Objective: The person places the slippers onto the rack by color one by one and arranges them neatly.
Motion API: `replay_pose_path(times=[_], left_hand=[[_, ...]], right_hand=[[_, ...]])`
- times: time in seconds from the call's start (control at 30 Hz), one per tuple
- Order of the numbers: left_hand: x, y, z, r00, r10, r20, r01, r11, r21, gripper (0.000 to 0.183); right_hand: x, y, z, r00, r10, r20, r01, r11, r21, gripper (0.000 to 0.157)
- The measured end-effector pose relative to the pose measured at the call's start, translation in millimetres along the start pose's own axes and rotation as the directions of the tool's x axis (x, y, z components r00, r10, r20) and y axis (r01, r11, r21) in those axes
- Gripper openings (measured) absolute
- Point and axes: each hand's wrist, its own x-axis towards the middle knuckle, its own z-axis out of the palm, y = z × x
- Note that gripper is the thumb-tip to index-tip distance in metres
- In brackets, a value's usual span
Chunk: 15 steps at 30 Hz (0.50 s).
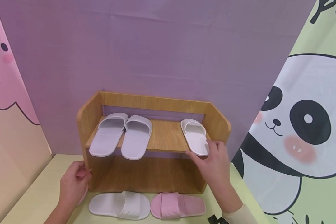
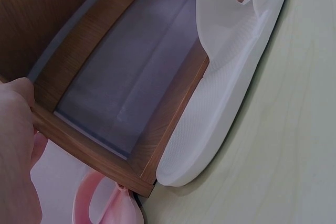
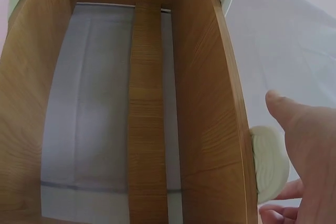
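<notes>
On the left of the wooden shoe rack [image 1: 168,133], my left hand [image 1: 72,183] grips the front edge of its side panel. A pink slipper [image 2: 123,208] lies outside that panel, partly hidden by the hand. My right hand [image 1: 215,161] is at the near end of a white slipper [image 1: 194,137] on the upper shelf. In the right wrist view its thumb stands apart from the slipper's end [image 3: 270,163], while the fingers are close to its other side. Another pair of white slippers [image 1: 137,137] rests on the left of that shelf, ends overhanging the front.
Before the rack, a white slipper [image 1: 106,203] and a pink slipper [image 1: 191,203] lie sideways on the pale table [image 1: 58,160]. The lower shelf [image 1: 145,175] holds no slippers. A purple backdrop [image 1: 168,56] hangs behind; a panda print [image 1: 302,124] covers the right side.
</notes>
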Motion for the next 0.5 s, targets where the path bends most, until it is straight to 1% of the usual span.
replay_pose_path(times=[0.13, 0.27, 0.37, 0.5], left_hand=[[0.0, 1.4, -0.5, 1.000, 0.008, -0.006, -0.008, 1.000, -0.006, 0.039], [0.1, 1.8, -0.3, 1.000, 0.000, -0.004, 0.000, 1.000, -0.003, 0.039], [0.2, 1.4, 0.1, 1.000, -0.012, 0.002, 0.012, 1.000, 0.001, 0.039], [-0.3, 0.2, 0.6, 1.000, -0.021, 0.013, 0.021, 1.000, 0.014, 0.040]], right_hand=[[-4, 7, -2.4, 0.998, -0.050, -0.049, 0.051, 0.998, 0.023, 0.086], [-10, 14, -5.8, 0.997, -0.050, -0.060, 0.053, 0.998, 0.043, 0.082], [-16, 19, -8.3, 0.998, -0.026, -0.064, 0.030, 0.998, 0.059, 0.073], [-26, 25, -11.5, 0.997, 0.035, -0.075, -0.032, 0.998, 0.049, 0.062]])
